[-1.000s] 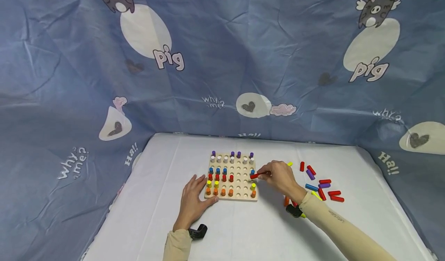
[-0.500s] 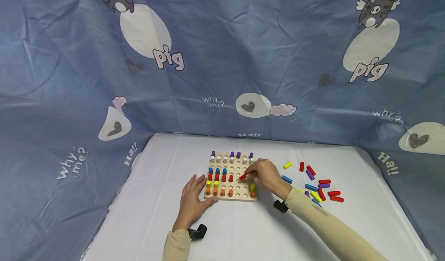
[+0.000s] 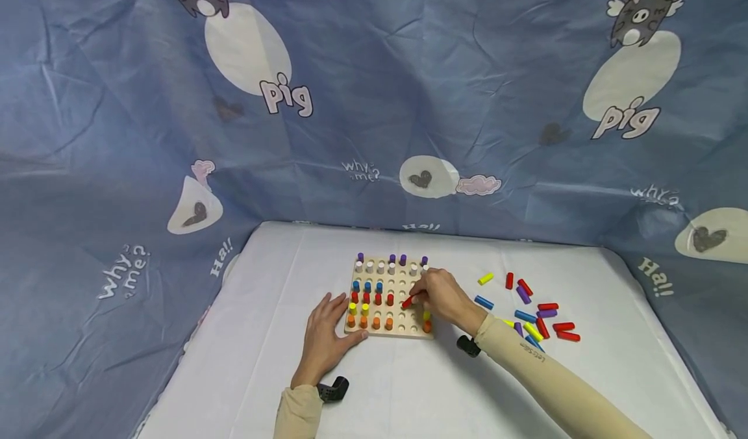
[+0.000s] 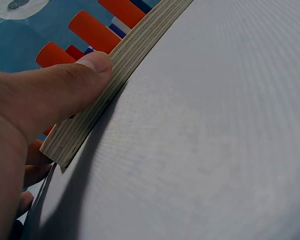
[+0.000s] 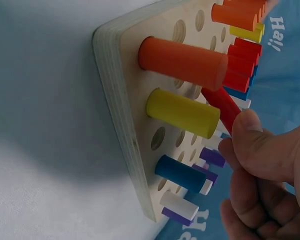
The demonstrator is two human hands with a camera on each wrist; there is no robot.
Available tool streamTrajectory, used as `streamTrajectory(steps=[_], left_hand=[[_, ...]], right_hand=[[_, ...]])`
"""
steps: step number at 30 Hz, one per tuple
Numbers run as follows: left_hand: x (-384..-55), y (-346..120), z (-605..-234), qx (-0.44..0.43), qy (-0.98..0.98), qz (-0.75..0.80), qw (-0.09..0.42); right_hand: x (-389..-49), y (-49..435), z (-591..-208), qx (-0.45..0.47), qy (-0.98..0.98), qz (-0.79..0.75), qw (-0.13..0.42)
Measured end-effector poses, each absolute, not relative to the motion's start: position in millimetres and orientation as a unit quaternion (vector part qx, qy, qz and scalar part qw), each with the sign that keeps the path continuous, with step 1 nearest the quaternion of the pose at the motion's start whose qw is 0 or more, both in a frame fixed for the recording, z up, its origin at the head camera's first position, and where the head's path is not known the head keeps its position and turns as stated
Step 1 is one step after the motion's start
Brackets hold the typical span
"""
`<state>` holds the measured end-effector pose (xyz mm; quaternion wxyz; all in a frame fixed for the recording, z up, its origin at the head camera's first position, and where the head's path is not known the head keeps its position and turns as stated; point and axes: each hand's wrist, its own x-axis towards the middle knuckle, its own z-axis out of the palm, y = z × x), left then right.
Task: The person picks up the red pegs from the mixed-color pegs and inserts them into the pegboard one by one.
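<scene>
A wooden pegboard (image 3: 393, 334) carries rows of coloured pegs: purple and white at the back, then blue, red, yellow and orange toward the front. My left hand (image 3: 324, 341) holds its front left corner, with the thumb (image 4: 65, 92) against the front edge and the fingers along the left side. Between thumb and fingertips, my right hand (image 3: 445, 299) pinches a red peg (image 5: 224, 107). That peg slants, its lower end right at a hole in the red row, to the right of the standing red pegs (image 3: 378, 299). A yellow peg (image 5: 182, 114) and an orange peg (image 5: 185, 62) stand nearest the right wrist.
Loose red, blue, yellow and purple pegs lie scattered right of the board, among them a blue peg (image 3: 484, 302) and a yellow peg (image 3: 486, 278). Printed blue cloth (image 3: 350, 134) rises behind the white table (image 3: 280, 250).
My right hand has moved left over the board with the red peg, from its right edge to a hole farther in, and lowered the peg's tip. The left hand stays put.
</scene>
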<state>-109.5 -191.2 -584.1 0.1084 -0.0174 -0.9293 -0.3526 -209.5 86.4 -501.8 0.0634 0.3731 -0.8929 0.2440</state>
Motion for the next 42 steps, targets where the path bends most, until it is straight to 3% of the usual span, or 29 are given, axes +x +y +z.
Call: streamTrajectory(steps=[9, 18, 31, 42], left_hand=[[-111, -191, -587, -0.013, -0.932, -0.346, 0.105], [-111, -190, -584, -0.018, -0.931, -0.350, 0.099], [-111, -189, -586, -0.017, -0.931, -0.348, 0.104], [-110, -191, -585, -0.013, -0.934, -0.340, 0.106]], right_hand=[[-211, 79, -506, 0.379, -0.896, 0.211, 0.097], [-208, 65, -503, 0.374, -0.912, 0.145, 0.084], [-195, 44, -509, 0.376, -0.905, 0.092, 0.180], [-195, 42, -507, 0.349, -0.916, 0.119, 0.158]])
